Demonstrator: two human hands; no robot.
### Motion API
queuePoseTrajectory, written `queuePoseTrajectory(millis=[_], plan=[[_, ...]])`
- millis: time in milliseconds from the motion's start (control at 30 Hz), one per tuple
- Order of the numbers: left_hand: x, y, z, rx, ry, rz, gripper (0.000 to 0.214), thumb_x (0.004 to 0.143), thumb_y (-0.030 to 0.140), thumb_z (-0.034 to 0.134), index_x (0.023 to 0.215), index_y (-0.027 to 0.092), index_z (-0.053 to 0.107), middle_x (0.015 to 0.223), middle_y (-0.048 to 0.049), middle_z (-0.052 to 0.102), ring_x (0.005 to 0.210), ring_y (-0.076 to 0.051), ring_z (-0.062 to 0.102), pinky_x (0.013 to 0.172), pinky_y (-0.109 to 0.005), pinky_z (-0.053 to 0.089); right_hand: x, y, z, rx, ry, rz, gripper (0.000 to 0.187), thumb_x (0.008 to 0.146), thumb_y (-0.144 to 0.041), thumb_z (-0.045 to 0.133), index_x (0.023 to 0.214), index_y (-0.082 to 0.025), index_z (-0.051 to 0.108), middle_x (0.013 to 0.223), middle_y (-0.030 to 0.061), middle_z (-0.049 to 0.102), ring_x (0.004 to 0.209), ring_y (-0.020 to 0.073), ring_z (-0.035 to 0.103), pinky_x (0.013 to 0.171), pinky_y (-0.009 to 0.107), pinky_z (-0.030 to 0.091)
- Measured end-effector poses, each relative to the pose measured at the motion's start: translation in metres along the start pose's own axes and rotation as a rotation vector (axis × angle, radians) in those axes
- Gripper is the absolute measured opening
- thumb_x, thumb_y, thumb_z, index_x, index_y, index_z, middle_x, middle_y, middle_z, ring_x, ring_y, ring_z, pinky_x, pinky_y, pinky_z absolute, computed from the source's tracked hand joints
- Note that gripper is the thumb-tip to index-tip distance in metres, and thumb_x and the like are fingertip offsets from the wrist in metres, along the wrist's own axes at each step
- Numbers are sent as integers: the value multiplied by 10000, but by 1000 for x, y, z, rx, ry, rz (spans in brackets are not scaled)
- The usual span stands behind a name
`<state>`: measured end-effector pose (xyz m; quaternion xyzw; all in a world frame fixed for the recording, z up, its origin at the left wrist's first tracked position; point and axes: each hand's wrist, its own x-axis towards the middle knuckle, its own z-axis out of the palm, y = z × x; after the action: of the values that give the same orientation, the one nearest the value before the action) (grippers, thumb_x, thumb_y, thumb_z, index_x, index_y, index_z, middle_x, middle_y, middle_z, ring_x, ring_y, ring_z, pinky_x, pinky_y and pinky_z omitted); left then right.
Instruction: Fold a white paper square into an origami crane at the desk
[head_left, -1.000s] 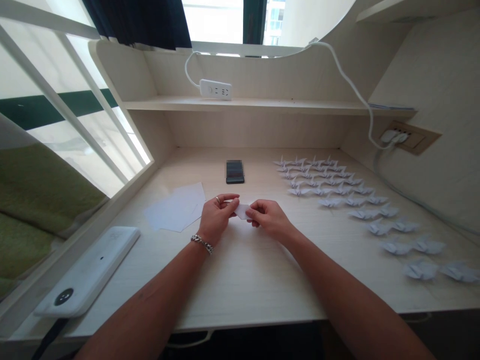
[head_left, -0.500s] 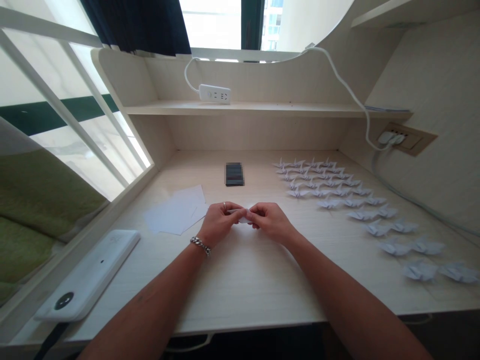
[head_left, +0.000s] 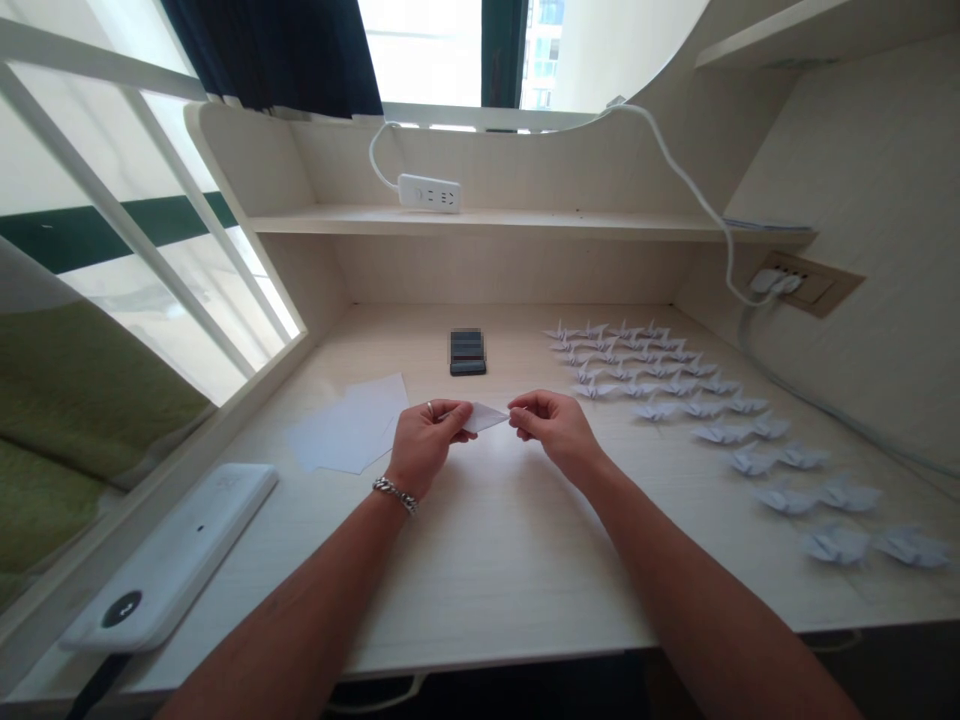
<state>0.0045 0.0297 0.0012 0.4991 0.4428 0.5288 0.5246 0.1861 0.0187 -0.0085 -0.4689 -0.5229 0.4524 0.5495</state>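
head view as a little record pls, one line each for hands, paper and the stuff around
left hand: holds folded white paper
right hand: at the folded white paper's pointed end, contact unclear
loose sheets: on desk, left of the hands
paper birds: in rows, right side
dark device: beyond the hands
power strip: on shelf at back

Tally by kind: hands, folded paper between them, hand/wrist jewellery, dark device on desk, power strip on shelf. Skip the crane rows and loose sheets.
Hands: 2 (left hand, right hand)
Folded paper: 1
Ring: 1
Chain bracelet: 1
Dark device: 1
Power strip: 1
Total: 7
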Motion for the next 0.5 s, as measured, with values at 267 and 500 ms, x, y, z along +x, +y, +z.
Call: queuePoseTrajectory(millis=[267,500], plan=[[-3,-1,4,72,-56,-11,320,662,399,770,757,97,727,660,-74,706,583,-140,638,602,-265,536,-4,3,12,-34,-124,-15,274,740,-411,679,817,-149,652,678,22,648,611,135,596,588,270,494],[-4,-1,3,69,-80,42,356,643,337,796,909,110,728,726,-78,732,624,-152,658,630,-276,538,-5,3,11,-16,-32,-59,273,721,-350,705,925,-170,679,612,-2,630,572,132,585,539,253,478]])
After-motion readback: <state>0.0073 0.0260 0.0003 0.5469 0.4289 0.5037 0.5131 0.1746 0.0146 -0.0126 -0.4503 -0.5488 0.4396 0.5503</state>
